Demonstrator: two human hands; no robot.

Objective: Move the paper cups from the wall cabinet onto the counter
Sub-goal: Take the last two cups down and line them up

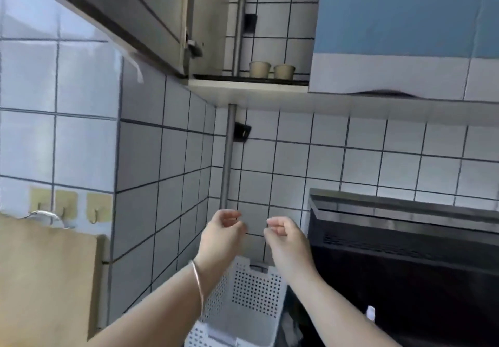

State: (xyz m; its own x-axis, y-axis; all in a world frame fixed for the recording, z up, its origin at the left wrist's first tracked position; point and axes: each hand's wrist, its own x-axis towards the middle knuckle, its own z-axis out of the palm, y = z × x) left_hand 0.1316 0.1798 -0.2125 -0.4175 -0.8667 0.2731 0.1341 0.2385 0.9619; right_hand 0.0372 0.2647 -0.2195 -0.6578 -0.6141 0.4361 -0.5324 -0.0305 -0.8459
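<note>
While both arms are raised in front of the tiled wall point(297, 157), the left hand point(225, 227) and the right hand point(283, 234) are seen side by side with a small gap between them, fingers loosely curled and nothing held or touched by either. A thin bangle point(198, 283) is worn on the left wrist. Two paper cups point(271, 70) are seen well above the hands, standing upright just beside each other on the bottom shelf point(243, 87) of the open wall cabinet. The cabinet door point(127, 17) is swung out to the upper left; a closed blue door point(405, 8) is seen to the right of the opening. A metal pipe point(229, 157) is run vertically down the wall corner, passing through the shelf. Below the hands a white perforated basket point(248, 300) is seen, with a dark appliance point(405, 265) at the right. A wooden board point(46, 279) and adhesive hooks point(67, 206) are seen at the left wall. Open space is left between the hands and the shelf edge.
</note>
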